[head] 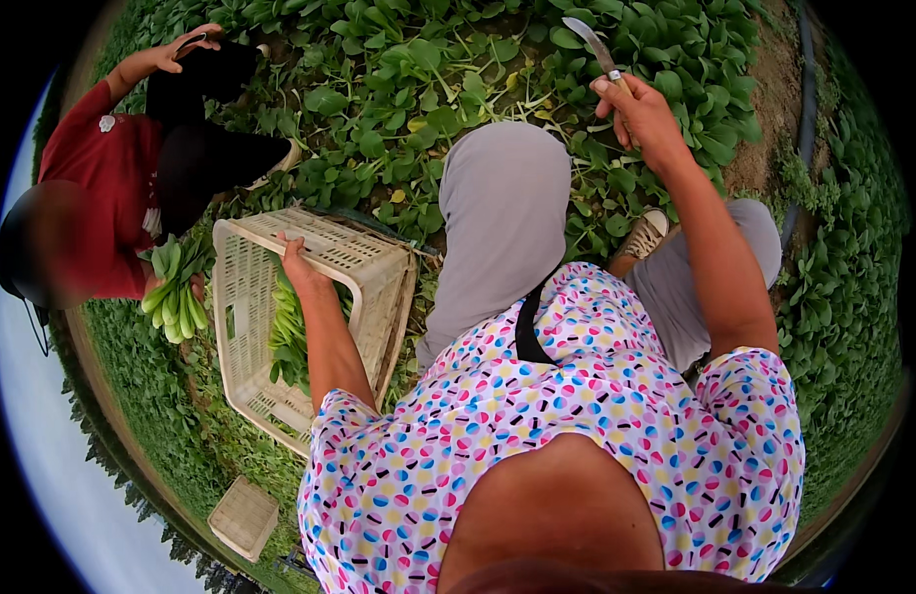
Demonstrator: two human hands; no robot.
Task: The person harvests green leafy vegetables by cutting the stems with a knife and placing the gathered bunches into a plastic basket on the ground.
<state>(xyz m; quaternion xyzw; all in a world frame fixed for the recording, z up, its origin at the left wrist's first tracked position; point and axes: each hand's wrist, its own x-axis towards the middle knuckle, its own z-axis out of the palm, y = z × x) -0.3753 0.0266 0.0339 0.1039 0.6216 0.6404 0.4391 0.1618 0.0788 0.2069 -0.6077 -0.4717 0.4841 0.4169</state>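
Note:
My right hand point(640, 119) is raised at the upper right, closed around the wooden handle of a knife with a curved metal blade point(590, 41). At the left, my left hand point(303, 266) rests on the upper rim of a pale plastic crate point(339, 236); its grip on the rim is partly hidden. Inside the crate lie green leafy vegetables point(287, 330) with pale stems. Low leafy plants point(421, 67) grow from the soil in front of my knees.
A co-worker in a red shirt point(105, 178) crouches at the left, holding a bunch of leafy greens point(177, 297) beside the crate. Another pale crate point(244, 517) stands at the lower left. A black hose point(806, 96) runs along bare soil at the right.

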